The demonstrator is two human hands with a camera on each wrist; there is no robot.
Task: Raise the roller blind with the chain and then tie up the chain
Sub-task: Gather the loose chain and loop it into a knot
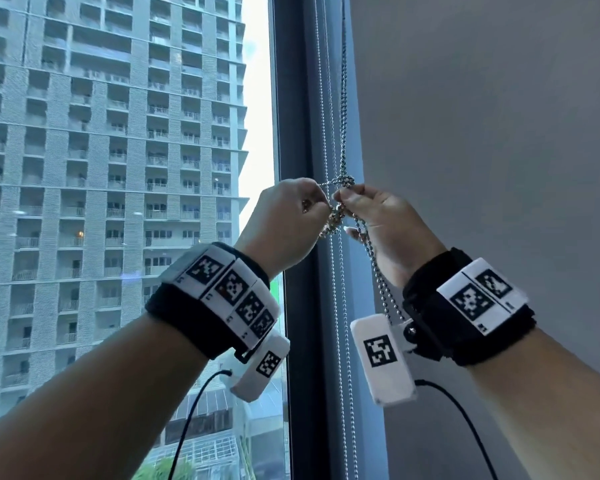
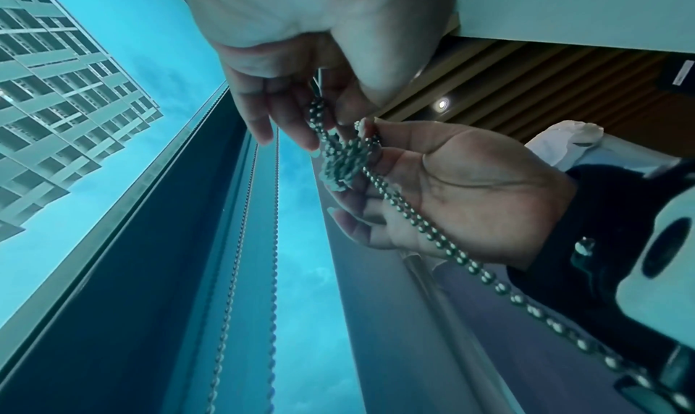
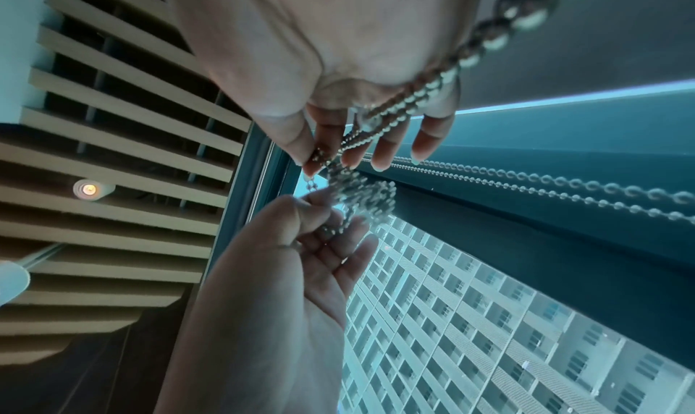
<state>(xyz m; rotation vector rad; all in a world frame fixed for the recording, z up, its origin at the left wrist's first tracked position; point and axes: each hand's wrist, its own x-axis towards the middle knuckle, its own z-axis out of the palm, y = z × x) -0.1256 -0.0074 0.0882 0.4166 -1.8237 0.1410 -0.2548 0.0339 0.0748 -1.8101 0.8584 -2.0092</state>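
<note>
Metal bead chain bunched between pinching hands

Daylight through the window lights my head view evenly, sky strip blown out white. Both my wrist views run cyan, heavy wide-angle warp at the edges. Nearest chain beads are out of focus; ceiling spotlight glares.
</note>
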